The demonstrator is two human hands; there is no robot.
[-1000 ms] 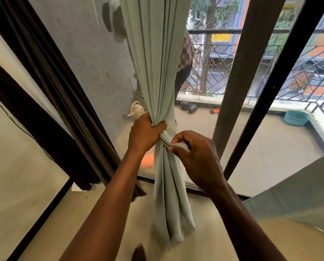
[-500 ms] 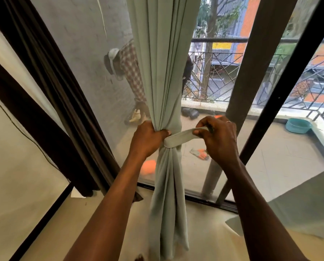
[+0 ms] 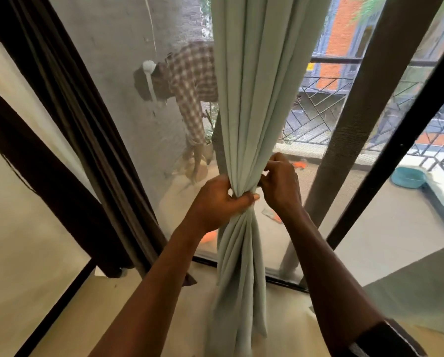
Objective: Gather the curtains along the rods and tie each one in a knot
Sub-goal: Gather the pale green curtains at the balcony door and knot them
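Observation:
A pale green curtain (image 3: 254,99) hangs bunched in front of the window, pinched to a narrow waist at hand height, with its tail (image 3: 239,292) falling loose to the floor. My left hand (image 3: 215,202) grips the bunched waist from the left, thumb across the front. My right hand (image 3: 280,184) is against the right side of the waist with its fingers curled on the fabric; the strip it held is hidden behind the curtain. A dark brown curtain (image 3: 68,112) hangs gathered at the left.
Window frame bars (image 3: 365,119) stand right of the curtain. Behind the glass a person in a checked shirt (image 3: 190,86) bends over on the balcony, near a teal basin (image 3: 409,176). Another pale green cloth (image 3: 422,292) lies at lower right.
My right hand has carried the fabric strip from out at the right back in against the curtain's waist. The left hand keeps its grip. The camera has tilted upward.

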